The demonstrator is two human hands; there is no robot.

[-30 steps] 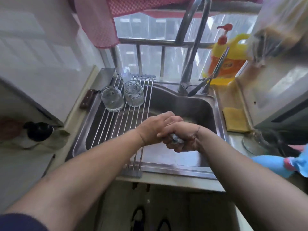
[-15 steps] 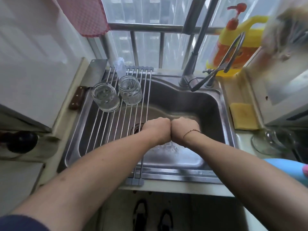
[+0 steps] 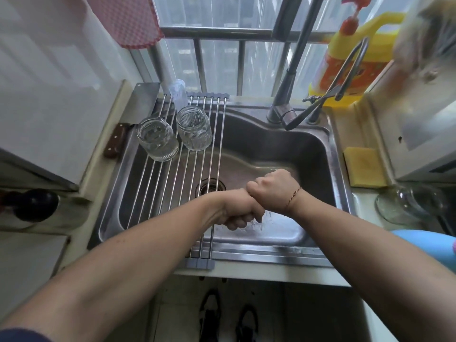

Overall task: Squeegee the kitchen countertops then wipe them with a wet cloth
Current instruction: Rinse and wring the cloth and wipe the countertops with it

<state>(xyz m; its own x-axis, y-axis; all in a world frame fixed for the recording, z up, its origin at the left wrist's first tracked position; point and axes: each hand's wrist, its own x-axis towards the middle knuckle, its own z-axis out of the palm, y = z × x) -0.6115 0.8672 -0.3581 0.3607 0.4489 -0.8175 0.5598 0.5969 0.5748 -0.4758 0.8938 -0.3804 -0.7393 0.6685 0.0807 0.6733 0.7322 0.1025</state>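
The wet cloth is hidden almost entirely inside the two fists; only a pale, dripping scrap (image 3: 259, 222) is seen below them, over the near part of the stainless steel sink basin (image 3: 283, 144). The left hand (image 3: 238, 213) is curled tightly, knuckles turned down, fingers closed round the hidden cloth. The right hand (image 3: 274, 191) is likewise clenched, set against the left at a higher, farther position; what it holds cannot be seen directly. A thin red bracelet (image 3: 293, 196) is noted on the right wrist. Across the left half of the sink a roll-up rack of steel rods (image 3: 197, 169) is laid, and on its far end two clear ribbed glass jars (image 3: 158, 139) (image 3: 194, 130) stand just beside each other. A round drain (image 3: 209, 186) shows beneath the rods. At the far rim the grey swivel tap (image 3: 283, 104) is mounted. Far right, a yellow pump bottle with an orange label (image 3: 345, 62) stands on the sill. On the right counter a yellow sponge (image 3: 364, 166) lies flat, with a clear glass lid (image 3: 407, 206) nearer. At far left a cleaver with a brown wooden handle (image 3: 138, 114) rests along the sink edge.
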